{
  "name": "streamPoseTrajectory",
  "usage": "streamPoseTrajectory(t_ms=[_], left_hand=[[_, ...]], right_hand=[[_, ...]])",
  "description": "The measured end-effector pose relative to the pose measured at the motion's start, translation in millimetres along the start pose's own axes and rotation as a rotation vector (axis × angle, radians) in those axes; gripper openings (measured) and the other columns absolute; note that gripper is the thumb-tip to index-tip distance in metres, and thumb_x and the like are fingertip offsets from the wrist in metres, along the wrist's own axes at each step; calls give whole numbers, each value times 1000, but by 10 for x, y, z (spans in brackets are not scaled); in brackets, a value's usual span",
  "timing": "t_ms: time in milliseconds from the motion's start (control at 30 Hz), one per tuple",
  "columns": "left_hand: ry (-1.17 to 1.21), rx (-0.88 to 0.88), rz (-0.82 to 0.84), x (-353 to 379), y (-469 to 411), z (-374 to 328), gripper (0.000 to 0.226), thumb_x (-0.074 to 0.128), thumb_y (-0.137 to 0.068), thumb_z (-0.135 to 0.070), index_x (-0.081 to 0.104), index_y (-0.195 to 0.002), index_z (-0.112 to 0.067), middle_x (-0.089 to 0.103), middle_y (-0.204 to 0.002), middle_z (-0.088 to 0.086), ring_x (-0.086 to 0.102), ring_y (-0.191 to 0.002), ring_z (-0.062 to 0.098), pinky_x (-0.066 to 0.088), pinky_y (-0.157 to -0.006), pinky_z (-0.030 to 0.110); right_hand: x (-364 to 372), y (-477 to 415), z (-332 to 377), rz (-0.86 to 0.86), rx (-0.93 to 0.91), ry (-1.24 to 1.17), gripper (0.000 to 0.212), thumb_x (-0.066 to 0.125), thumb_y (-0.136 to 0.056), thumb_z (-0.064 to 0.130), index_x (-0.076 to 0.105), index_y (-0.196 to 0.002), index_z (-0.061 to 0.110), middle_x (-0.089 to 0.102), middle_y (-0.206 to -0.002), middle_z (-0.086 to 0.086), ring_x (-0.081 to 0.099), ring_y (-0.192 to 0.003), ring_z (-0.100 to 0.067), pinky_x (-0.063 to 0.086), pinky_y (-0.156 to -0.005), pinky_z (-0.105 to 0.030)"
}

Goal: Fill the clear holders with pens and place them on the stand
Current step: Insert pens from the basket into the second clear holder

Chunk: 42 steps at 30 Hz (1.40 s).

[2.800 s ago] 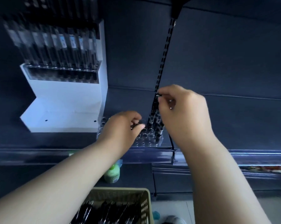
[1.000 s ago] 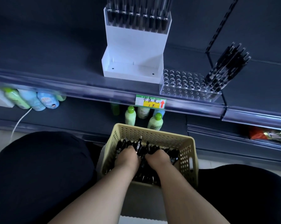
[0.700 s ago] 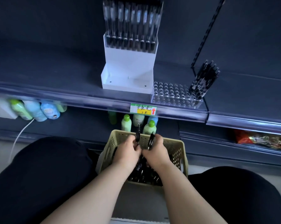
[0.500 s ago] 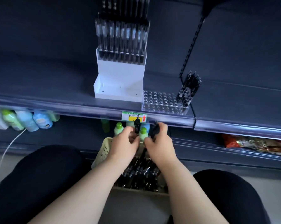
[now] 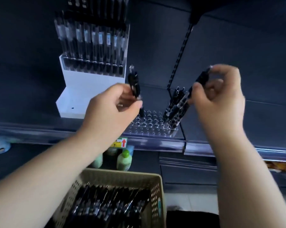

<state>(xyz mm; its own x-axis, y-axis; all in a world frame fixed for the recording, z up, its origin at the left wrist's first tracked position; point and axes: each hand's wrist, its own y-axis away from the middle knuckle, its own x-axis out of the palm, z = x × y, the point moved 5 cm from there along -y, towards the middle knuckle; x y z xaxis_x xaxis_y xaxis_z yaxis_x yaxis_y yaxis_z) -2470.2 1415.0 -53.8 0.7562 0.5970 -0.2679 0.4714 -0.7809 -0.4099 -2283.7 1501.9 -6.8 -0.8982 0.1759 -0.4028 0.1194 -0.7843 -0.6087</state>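
A clear holder (image 5: 149,127) with rows of round holes lies on the dark shelf; several black pens (image 5: 175,109) stand in its right end. My left hand (image 5: 112,106) grips black pens (image 5: 134,83) above the holder's left part, tips pointing down. My right hand (image 5: 219,99) pinches a black pen (image 5: 200,81) slanted toward the standing pens. Left of the holder stands the white stand (image 5: 89,89), with a clear holder full of pens (image 5: 93,45) on its upper step.
A beige perforated basket (image 5: 157,195) full of black pens sits below my arms. Green bottles (image 5: 124,160) stand on the lower shelf under a price tag (image 5: 121,142). A black slotted upright (image 5: 180,53) runs up the back wall behind the holder.
Both hands have risen from the basket to the shelf, each carrying pens, and have moved apart over the clear holder. The view has tilted upward.
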Motion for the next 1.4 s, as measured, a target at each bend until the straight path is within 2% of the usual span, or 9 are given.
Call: streamPoseTrajectory(t_ms=[100,200,367,567,700,800,1067,1233,1400], left_hand=[[22,55,47,159,-286,-17,18,71,-79,-14,63,-89,-28,70,-86,-12,66,-81,-2,50,-77,10],[49,9,36,236,-356,198,17,72,-78,-16,65,-88,-28,72,-84,-13,67,-81,-1,52,-79,15],[57,-149,51,318,-329,530,12,72,-74,-25,66,-84,-26,72,-84,-15,69,-80,3,55,-82,35],[83,-154,34,324,-303,572,13,73,-76,-27,67,-85,-33,72,-82,-18,69,-77,1,52,-73,26],[98,-172,30,354,-279,554,10,72,-74,-29,67,-83,-30,72,-81,-18,69,-76,0,53,-76,29],[120,-194,47,388,-257,543,9,71,-75,-27,67,-83,-28,73,-81,-15,69,-78,4,54,-81,35],[112,-205,75,422,-203,507,16,67,-69,-32,67,-84,-26,73,-81,-15,69,-77,3,54,-82,36],[105,-201,84,441,-213,539,14,68,-70,-31,67,-84,-26,73,-82,-14,69,-79,3,54,-85,38],[96,-166,110,518,-218,563,15,68,-70,-33,67,-84,-28,72,-82,-16,68,-78,1,53,-78,28]], right_hand=[[84,-214,-97,50,-8,126,23,61,-82,26,46,-94,40,63,-68,24,57,-63,9,37,-52,-3],[197,-231,-257,65,23,212,17,59,-82,33,47,-92,40,61,-70,26,59,-66,0,44,-59,-22],[324,-271,-388,100,-5,282,14,61,-83,31,49,-88,34,55,-71,23,60,-80,-13,41,-67,-26],[366,-273,-523,99,-2,291,13,63,-83,28,51,-88,29,55,-74,23,58,-79,-9,37,-65,-9],[354,-273,-514,88,-1,302,13,63,-83,28,52,-89,29,54,-74,23,56,-76,-7,37,-65,-7],[373,-258,-513,103,5,313,12,63,-83,28,53,-89,29,54,-72,24,58,-80,-12,37,-63,-16],[413,-235,-555,116,-70,355,15,65,-80,14,65,-93,21,56,-72,19,59,-83,-23,47,-79,-42],[448,-236,-553,92,-153,409,13,64,-81,15,72,-90,20,66,-80,6,58,-84,-26,47,-77,-42],[450,-232,-526,103,-212,401,15,63,-80,15,74,-88,20,71,-88,2,59,-85,-28,47,-77,-42]])
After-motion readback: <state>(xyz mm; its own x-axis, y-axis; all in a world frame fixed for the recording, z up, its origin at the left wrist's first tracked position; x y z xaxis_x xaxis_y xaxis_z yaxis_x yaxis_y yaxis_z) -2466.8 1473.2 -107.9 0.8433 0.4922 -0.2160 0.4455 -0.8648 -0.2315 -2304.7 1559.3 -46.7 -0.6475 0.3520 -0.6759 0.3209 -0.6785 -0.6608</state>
